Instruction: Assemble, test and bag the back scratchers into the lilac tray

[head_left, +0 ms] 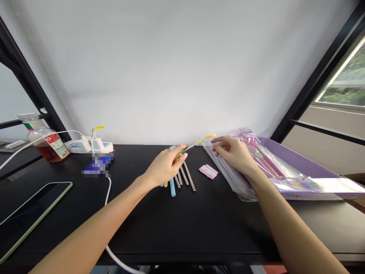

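Observation:
Pinched in my left hand [168,163] is a thin metal rod [188,148] with a yellow handle and a curved yellow tip [205,138] pointing up to the right. Under and beside that hand lie several similar pieces: silvery metal shafts [189,176], a blue handle [172,188] and, behind, blue and yellow coiled ends. My right hand [235,152] hovers by the curved tip, fingers bent but apart, holding nothing that I can see. Below it are clear plastic sleeves [228,177]. A small pink-and-white card [208,171] rests between the hands.
At right, a purple box [293,156] holds wrapped pink-handled pieces [269,163]. On the left are a phone [31,213], a glass bottle with brown liquid [48,140], a white power strip [89,145] and a white cable [108,192] crossing the black table [194,228].

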A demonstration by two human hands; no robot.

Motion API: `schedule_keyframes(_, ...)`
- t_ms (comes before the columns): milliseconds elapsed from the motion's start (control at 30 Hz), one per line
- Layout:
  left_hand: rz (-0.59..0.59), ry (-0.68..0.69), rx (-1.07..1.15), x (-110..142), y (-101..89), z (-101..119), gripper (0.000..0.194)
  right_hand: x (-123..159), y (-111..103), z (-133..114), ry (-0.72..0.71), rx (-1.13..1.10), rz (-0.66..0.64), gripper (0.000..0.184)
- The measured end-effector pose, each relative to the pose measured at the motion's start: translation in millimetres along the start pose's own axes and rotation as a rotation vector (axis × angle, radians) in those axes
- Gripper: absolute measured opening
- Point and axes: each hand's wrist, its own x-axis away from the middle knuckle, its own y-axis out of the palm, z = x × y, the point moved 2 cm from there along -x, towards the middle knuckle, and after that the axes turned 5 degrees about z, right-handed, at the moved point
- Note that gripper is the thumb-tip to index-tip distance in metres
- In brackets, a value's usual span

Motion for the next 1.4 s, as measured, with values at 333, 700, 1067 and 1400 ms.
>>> schedule_keyframes(333,-0.075,0.119,-0.332,-1,-2.5,-14,0.030,11,4,1,-0.149,-0.213,-0.374,0.054)
schedule_keyframes(700,-0.125,0.091,-0.481,-9,-28.0,-23,0.023,9,15,3,0.027,-0.452,-0.185,0.018)
schedule_keyframes(1067,0.036,0.159,-0.694,-8,-24.1,-25,0.034,14,43,-10,0.320,-1.064,-0.013,0.030)
schedule_keyframes(1400,0.105,0.007,-0.936,-11,-49.5,-27,0.014,1,18,15,0.251,-1.152,0.366,0.030)
